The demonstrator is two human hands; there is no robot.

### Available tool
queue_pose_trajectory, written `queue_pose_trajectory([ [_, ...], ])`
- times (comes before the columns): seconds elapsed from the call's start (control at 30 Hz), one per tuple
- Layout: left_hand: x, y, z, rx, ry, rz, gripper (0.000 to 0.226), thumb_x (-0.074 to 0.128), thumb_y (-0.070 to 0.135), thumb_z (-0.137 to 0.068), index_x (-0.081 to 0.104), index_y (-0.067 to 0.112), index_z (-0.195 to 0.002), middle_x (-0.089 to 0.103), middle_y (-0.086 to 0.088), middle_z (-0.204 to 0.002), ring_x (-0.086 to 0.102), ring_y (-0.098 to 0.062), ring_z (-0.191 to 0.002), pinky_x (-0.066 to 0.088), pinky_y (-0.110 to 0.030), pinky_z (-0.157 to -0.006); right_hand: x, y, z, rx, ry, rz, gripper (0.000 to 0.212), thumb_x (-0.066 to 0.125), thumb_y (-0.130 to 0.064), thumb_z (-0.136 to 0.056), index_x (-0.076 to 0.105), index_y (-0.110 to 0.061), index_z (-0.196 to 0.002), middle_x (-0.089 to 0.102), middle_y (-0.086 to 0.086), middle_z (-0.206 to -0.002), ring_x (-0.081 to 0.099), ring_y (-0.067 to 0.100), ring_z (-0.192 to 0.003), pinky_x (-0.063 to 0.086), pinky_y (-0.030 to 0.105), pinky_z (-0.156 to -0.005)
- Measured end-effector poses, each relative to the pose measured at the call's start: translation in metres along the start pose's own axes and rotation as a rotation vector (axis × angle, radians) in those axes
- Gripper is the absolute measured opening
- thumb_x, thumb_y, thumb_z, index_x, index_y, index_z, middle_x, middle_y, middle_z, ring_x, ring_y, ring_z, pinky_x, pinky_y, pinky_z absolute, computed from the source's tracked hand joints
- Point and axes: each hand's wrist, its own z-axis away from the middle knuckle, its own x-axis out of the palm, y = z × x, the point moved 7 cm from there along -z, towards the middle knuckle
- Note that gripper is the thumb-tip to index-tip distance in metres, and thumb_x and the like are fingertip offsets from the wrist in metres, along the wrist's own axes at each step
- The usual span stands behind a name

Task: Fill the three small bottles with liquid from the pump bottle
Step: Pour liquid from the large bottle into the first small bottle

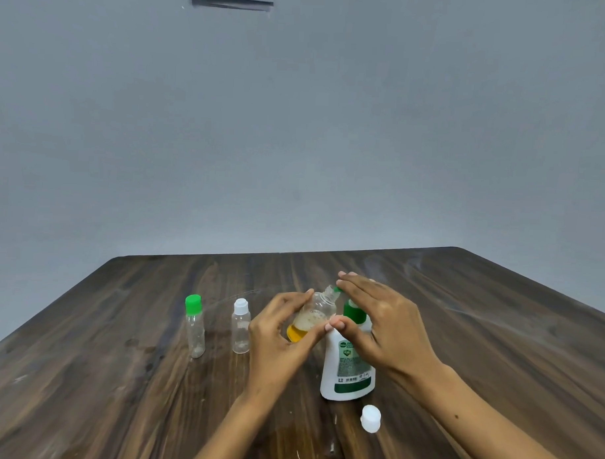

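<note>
The white pump bottle (pixel 347 368) is standing upright on the dark wood-grain table (pixel 117 377), its green collar and pump head partly hidden behind the right hand (pixel 383 321). That hand is lying over the pump top with fingers straight and close together, the thumb reaching toward the left hand. The left hand (pixel 277 335) is pinching a clear small bottle (pixel 313 315) between thumb and curled fingers, holding it tilted just left of the pump bottle, its open neck leaning up toward the green spout under the right fingertips. Amber liquid with foam above it is sitting in the lower end of this bottle. A white cap (pixel 370 418), round and ribbed-looking, is lying on the table just in front of the pump bottle. Further left of the pump bottle, two clear plastic bottles are standing upright: the white-capped bottle (pixel 240 326) nearer, the slimmer green-capped bottle (pixel 195 325) beyond it. A grey wall (pixel 298 126) is rising behind the table.
</note>
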Motion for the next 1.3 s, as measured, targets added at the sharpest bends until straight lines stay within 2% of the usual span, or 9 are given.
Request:
queue_pose_trajectory([
  [0.27, 0.000, 0.002, 0.000, 0.007, -0.001, -0.004, 0.056, 0.070, 0.051, -0.071, 0.070, 0.016, -0.115, 0.067, 0.011, -0.102, 0.062, 0.003, -0.101, 0.049, -0.007, -0.075, -0.005, -0.002, -0.006, -0.007, -0.028, -0.023, 0.088, 0.017, -0.075, -0.089, 0.069, -0.009, -0.113, 0.066, 0.006, -0.119, 0.062, 0.021, -0.111, 0.040, 0.032, -0.094],
  [0.5, -0.001, 0.000, 0.000, 0.010, 0.000, -0.014, 0.054, 0.073, 0.047, -0.072, 0.070, 0.015, -0.115, 0.068, 0.009, -0.104, 0.063, 0.001, -0.101, 0.051, -0.010, -0.076, 0.000, 0.000, 0.000, 0.035, -0.023, -0.040, 0.083, 0.020, -0.073, -0.090, 0.069, -0.010, -0.114, 0.067, 0.004, -0.117, 0.064, 0.020, -0.106, 0.041, 0.025, -0.088],
  [0.63, -0.001, 0.004, 0.001, 0.015, 0.014, -0.021, 0.054, 0.075, 0.044, -0.070, 0.071, 0.012, -0.113, 0.067, 0.011, -0.103, 0.062, 0.004, -0.100, 0.049, -0.008, -0.076, -0.007, -0.003, -0.005, 0.011, -0.018, -0.030, 0.084, 0.017, -0.072, -0.091, 0.069, -0.010, -0.113, 0.067, 0.006, -0.118, 0.063, 0.022, -0.108, 0.040, 0.027, -0.089],
  [0.83, -0.001, 0.004, 0.001, 0.013, 0.002, -0.019, 0.052, 0.076, 0.038, -0.071, 0.071, 0.008, -0.115, 0.067, 0.010, -0.102, 0.063, 0.002, -0.098, 0.048, -0.007, -0.077, -0.002, -0.004, 0.002, 0.055, -0.012, -0.020, 0.078, 0.022, -0.069, -0.092, 0.069, -0.011, -0.112, 0.069, 0.003, -0.114, 0.065, 0.019, -0.102, 0.042, 0.021, -0.081],
  [0.97, -0.001, 0.002, 0.002, 0.008, 0.002, -0.030, 0.051, 0.081, 0.033, -0.070, 0.072, 0.006, -0.113, 0.068, 0.008, -0.101, 0.064, 0.000, -0.098, 0.048, -0.008, -0.077, -0.009, -0.004, -0.004, 0.042, -0.031, -0.010, 0.077, 0.020, -0.068, -0.093, 0.069, -0.012, -0.114, 0.067, 0.002, -0.117, 0.063, 0.018, -0.106, 0.040, 0.020, -0.081],
  [1.17, -0.001, 0.004, 0.002, 0.021, 0.003, -0.028, 0.056, 0.073, 0.046, -0.073, 0.071, 0.007, -0.114, 0.068, 0.007, -0.101, 0.063, 0.003, -0.098, 0.048, -0.007, -0.077, -0.001, -0.006, 0.005, 0.041, -0.018, -0.003, 0.078, 0.022, -0.069, -0.093, 0.067, -0.009, -0.115, 0.067, 0.003, -0.116, 0.064, 0.019, -0.103, 0.041, 0.020, -0.081],
  [1.3, -0.002, 0.003, 0.002, 0.022, 0.004, -0.036, 0.055, 0.075, 0.041, -0.072, 0.071, 0.007, -0.114, 0.068, 0.005, -0.100, 0.063, 0.003, -0.098, 0.048, -0.007, -0.077, -0.006, -0.006, 0.000, 0.025, -0.013, 0.000, 0.081, 0.020, -0.071, -0.091, 0.068, -0.010, -0.113, 0.068, 0.003, -0.114, 0.065, 0.020, -0.101, 0.039, 0.020, -0.080],
])
